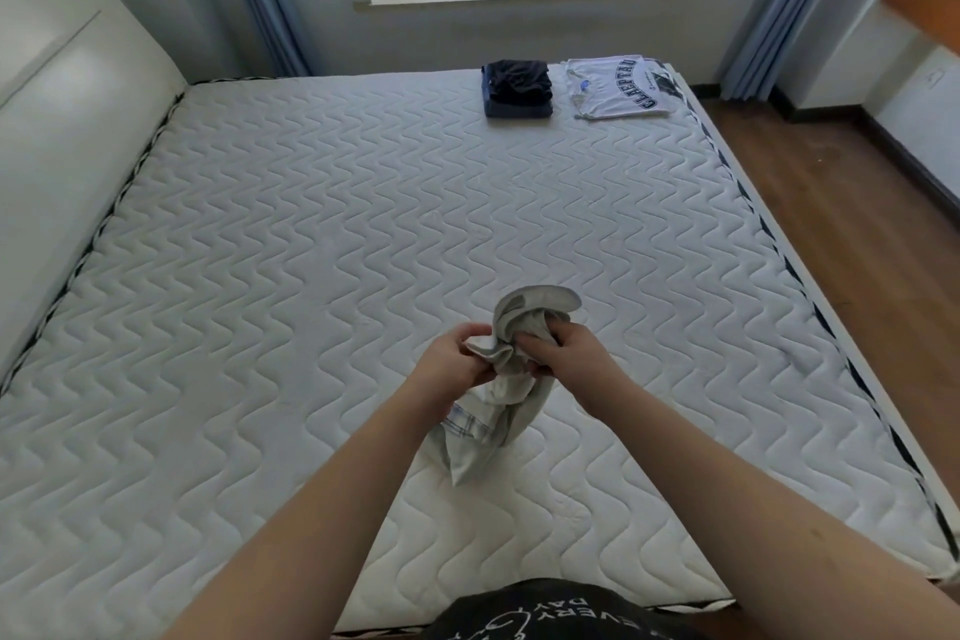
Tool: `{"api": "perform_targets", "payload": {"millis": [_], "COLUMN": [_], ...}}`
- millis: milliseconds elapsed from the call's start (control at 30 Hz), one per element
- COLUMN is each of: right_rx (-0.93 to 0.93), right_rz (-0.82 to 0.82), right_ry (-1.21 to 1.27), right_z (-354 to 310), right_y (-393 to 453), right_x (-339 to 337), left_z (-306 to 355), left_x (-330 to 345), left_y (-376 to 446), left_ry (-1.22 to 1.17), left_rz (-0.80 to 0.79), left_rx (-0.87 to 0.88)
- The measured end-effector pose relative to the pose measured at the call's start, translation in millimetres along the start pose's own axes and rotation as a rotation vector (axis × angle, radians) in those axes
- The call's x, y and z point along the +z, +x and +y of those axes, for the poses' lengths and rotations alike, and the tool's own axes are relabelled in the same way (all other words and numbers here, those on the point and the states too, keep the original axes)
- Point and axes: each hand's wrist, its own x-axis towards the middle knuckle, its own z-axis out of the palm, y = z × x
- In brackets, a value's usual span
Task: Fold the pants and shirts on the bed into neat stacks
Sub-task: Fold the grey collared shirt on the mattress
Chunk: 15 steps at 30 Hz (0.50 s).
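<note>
Fingers of my left hand [457, 353] and right hand [558, 353] clenched round bunched grey garment [511, 379], lifted above bed [311, 250], folded stacks beyond

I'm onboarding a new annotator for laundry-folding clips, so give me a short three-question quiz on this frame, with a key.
1. True or false: the left hand and right hand both grip the bunched light grey garment.
2. Which lies nearer the mattress's right edge at the far end?
A. the folded white shirt with dark lettering
B. the stack of folded dark navy clothes
3. Fill in: the grey garment's lower end hangs down to the white quilted ___.

Key: 1 true; 2 A; 3 mattress.
</note>
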Motion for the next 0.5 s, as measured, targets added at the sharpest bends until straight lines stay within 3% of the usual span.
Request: {"api": "perform_targets", "payload": {"millis": [133,233,400,500], "right_rx": [0.022,0.046,0.075,0.064], "right_rz": [0.047,0.037,0.042,0.004], "right_ry": [0.070,0.147,0.183,0.284], "right_z": [4.4,7.0,8.7,10.0], "right_y": [-2.6,-5.2,-11.8,-16.3], "right_x": [-4.9,-12.2,-18.6,-23.2], "left_z": [-2.3,-2.2,-6.6,-11.8], "left_x": [0.5,-0.9,9.8,13.2], "left_y": [-6.6,-8.7,-1.3,4.0], "left_ry": [0.205,0.171,0.041,-0.076], "left_rz": [-0.147,-0.277,-0.102,-0.077], "left_rx": [0.041,0.013,0.008,-0.019]}}
